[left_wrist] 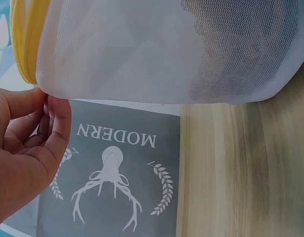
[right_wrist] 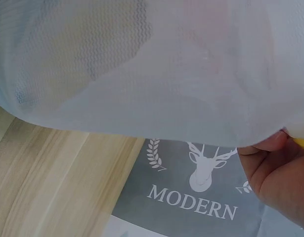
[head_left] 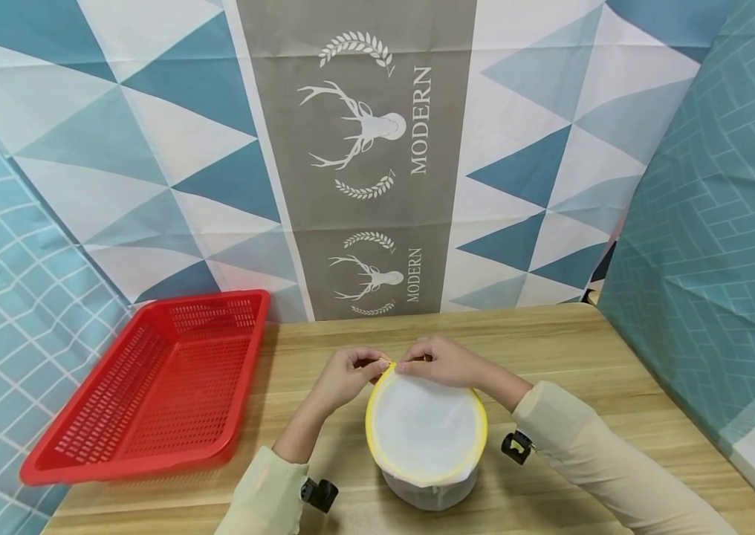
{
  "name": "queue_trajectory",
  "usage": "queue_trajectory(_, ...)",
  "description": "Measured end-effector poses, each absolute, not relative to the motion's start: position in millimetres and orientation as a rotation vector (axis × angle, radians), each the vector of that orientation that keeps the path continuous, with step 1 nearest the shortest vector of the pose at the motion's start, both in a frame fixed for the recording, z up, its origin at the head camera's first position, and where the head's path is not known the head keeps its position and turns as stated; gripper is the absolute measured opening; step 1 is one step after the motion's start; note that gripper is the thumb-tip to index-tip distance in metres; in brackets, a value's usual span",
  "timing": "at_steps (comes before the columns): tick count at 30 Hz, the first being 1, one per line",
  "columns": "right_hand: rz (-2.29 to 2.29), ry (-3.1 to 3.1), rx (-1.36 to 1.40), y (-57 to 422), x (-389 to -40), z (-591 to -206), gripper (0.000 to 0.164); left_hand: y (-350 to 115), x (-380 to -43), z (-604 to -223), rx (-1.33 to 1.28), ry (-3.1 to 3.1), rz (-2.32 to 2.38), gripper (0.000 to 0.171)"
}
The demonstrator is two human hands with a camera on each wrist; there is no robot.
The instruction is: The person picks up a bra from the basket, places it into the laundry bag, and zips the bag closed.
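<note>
A round white mesh laundry bag [head_left: 427, 427] with a yellow zipper edge stands on the wooden table. Its lid faces up, and the side wall [left_wrist: 122, 54] is see-through mesh with a darker patch showing through. At the far side of the rim, my left hand [head_left: 348, 377] pinches the yellow edge between thumb and finger. Right beside it, my right hand [head_left: 441, 362] pinches the same edge, its thumb over the lid. In the left wrist view the yellow zipper band [left_wrist: 28, 39] runs up from the left fingertips.
A red plastic basket [head_left: 244, 416] with perforated walls stands to the left on the wooden table [head_left: 538, 475]. Patterned cloth [head_left: 364, 200] hangs behind the table, with tile-print cloth [head_left: 739, 223] along the right side.
</note>
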State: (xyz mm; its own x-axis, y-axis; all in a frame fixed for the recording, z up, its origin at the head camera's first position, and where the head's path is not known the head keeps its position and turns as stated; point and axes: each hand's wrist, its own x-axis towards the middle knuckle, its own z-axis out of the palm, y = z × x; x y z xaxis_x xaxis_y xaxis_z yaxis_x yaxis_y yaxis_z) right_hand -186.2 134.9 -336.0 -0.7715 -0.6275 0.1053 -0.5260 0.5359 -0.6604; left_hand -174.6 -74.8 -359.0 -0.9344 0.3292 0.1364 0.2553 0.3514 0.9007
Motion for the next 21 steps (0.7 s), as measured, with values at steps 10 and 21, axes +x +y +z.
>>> queue_trajectory(10,-1.093,2.592,-0.989,132.7,-185.5,-334.8,0.021,-74.8,-174.4,-358.5,0.517,2.548,1.678,0.012)
queue_trajectory(21,-1.134,2.617,-0.938,137.4,-185.4,-335.3,0.021,-73.0,-176.7,-359.5,0.532,2.559,1.688,0.013)
